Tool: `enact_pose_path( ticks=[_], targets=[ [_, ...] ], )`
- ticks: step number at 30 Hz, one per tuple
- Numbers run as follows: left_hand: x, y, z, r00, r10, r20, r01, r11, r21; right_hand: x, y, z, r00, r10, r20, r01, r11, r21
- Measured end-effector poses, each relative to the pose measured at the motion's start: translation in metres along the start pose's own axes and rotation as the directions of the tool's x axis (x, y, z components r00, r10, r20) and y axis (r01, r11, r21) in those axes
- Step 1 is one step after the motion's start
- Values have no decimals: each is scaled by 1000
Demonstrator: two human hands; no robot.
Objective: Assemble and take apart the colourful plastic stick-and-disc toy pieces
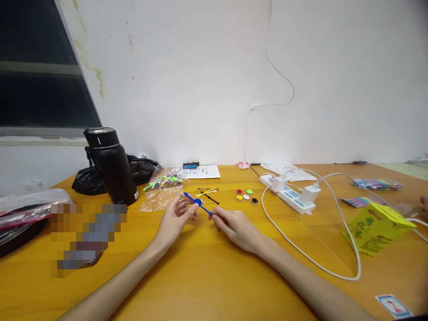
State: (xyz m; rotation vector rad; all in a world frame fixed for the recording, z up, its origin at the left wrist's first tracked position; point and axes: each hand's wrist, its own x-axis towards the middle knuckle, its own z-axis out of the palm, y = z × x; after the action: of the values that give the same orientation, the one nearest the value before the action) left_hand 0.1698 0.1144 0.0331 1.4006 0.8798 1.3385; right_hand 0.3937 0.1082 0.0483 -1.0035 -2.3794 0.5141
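A: Blue pc (197,202), w/ the arrow tip & round hub: where is it?

B: Mid-scene, b/w the two hands, looks held up off the bench (187,276). Arrow tip to far L, thin end to near R.

A: L hand (176,218)?

B: Nearly closed: thumb by the hub, index up nr the arrow tip, so it's got the blue pc. Other fingers loosely curled.

A: & R hand (236,226)?

B: Pinched, thumb + index on the thin end of the same pc. Rest of the fingers folded in.

A: What's just beyond?

B: Thin sticks (207,192), red, yellow & black, some crossing. Bit R of those, 5 small discs (246,197): red & green far, yellow & white nearer, black at near R.

A: L side?

B: Clear bag (167,179) w/ green & other coloured bits, then a tall black bottle (113,171) in front of a black plastic bag (143,170). Dark pan-like thing at far-L edge, can't ID.

A: R side?

B: White power strip (289,199) w/ 2 chargers in; its white cable loops nearer. Yellow box (376,227) R of that, tilted. Small card (393,306) at near R.
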Motion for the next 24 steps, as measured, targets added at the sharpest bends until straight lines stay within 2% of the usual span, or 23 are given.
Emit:
enact_pose_path(
  ticks=[5,11,17,24],
  targets=[
    [-3,-2,2,998,15,60,-15,1000,0,-1,-8,7,999,17,44,-26,979,201],
    [-8,-1,5,994,9,109,-14,999,44,-1,-14,14,995,32,91,-71,885,461],
    [-8,2,6,983,-21,183,11,998,57,-2,-10,13,994,6,113,-46,933,357],
    [3,22,1,994,-7,111,-3,996,91,0,1,8,997,49,65,-63,971,229]
  ],
)
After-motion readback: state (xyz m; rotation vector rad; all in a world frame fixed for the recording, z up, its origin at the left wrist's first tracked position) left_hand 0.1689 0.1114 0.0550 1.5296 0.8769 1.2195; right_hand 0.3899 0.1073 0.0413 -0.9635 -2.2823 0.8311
